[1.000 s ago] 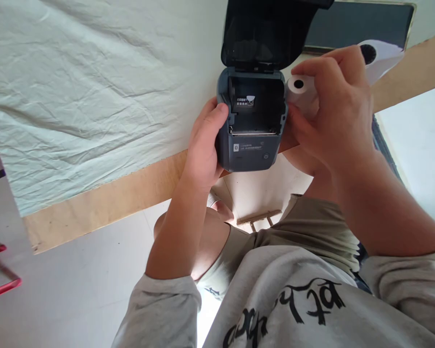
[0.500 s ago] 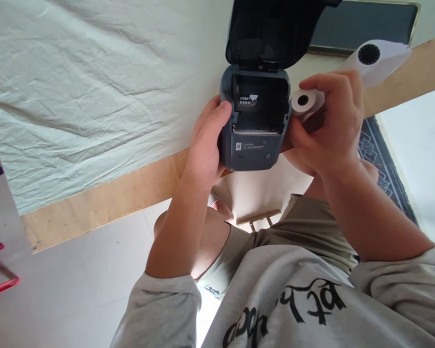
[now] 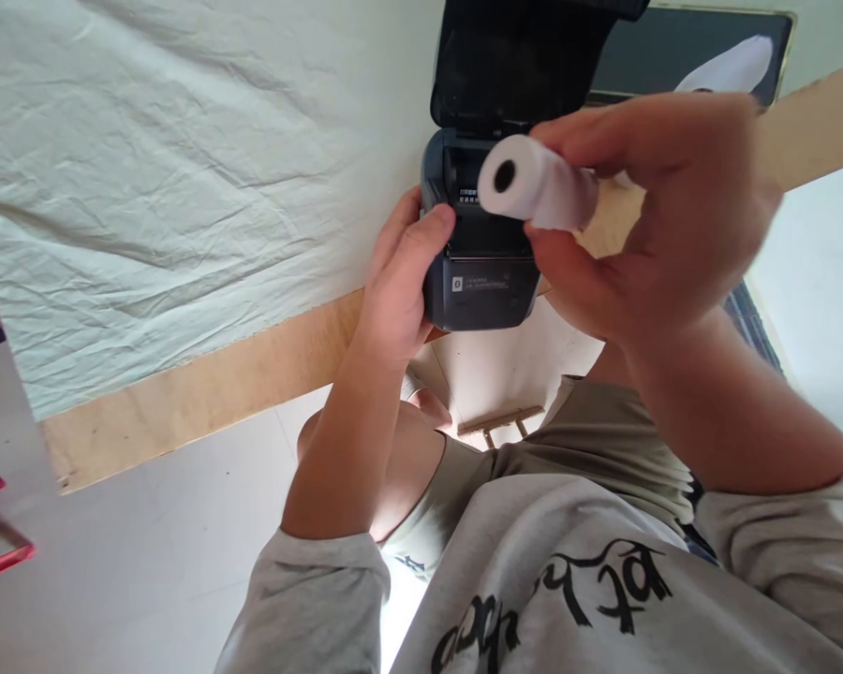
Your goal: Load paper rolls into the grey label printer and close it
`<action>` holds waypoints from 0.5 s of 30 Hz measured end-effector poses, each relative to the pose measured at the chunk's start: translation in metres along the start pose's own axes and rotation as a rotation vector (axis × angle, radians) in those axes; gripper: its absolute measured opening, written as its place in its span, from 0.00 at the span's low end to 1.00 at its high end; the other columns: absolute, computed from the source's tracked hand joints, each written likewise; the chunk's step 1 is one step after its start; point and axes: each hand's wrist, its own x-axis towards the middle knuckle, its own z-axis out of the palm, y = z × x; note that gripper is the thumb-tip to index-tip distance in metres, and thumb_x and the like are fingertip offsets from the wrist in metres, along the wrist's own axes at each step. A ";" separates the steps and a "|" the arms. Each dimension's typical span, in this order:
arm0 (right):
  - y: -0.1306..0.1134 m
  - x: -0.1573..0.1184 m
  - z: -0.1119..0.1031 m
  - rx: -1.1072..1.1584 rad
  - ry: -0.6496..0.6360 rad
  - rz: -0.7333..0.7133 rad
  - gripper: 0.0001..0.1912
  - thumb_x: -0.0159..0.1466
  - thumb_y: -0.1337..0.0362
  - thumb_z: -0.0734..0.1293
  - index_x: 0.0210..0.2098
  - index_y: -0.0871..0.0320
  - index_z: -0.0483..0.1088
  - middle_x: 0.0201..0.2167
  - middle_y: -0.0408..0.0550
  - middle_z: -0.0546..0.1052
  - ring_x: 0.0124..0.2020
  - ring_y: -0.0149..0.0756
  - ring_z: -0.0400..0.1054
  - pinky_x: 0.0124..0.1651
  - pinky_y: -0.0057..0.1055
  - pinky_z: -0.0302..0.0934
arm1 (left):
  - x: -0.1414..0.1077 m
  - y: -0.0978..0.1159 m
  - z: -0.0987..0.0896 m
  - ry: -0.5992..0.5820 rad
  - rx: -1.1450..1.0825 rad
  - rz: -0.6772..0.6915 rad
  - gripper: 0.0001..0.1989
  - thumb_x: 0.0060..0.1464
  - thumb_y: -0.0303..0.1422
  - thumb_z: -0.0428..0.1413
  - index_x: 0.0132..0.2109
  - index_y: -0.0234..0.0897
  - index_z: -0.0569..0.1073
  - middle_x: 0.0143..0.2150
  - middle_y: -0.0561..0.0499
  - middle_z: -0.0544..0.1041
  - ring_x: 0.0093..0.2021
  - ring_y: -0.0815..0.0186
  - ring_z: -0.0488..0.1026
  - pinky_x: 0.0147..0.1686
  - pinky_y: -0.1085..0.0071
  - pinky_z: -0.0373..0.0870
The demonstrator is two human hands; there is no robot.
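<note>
A dark blue label printer is at the table's edge with its black lid raised. My left hand grips the printer's left side, its thumb on the rim of the paper bay. Between the thumb and fingers of my right hand is a small white paper roll, its hollow end facing left. The roll hovers over the right part of the bay and covers it, so whether the two touch cannot be told. Inside the bay, part of a printed label shows.
Behind my right hand lies another white roll, partly hidden, by a dark flat panel. A wrinkled pale cloth covers the table, whose bare wooden edge faces me. Red bars show at the lower left.
My right hand has lifted the small roll and carried it left, from beside the printer to over its open bay. My left hand keeps its grip on the printer.
</note>
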 end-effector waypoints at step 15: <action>0.008 -0.002 0.018 -0.015 0.023 -0.302 0.02 0.56 0.67 0.65 0.29 0.54 0.67 0.33 0.40 0.75 0.35 0.30 0.68 0.40 0.35 0.63 | 0.000 -0.002 0.001 0.002 -0.021 0.063 0.12 0.53 0.37 0.57 0.45 0.45 0.67 0.39 0.53 0.72 0.36 0.66 0.74 0.31 0.70 0.69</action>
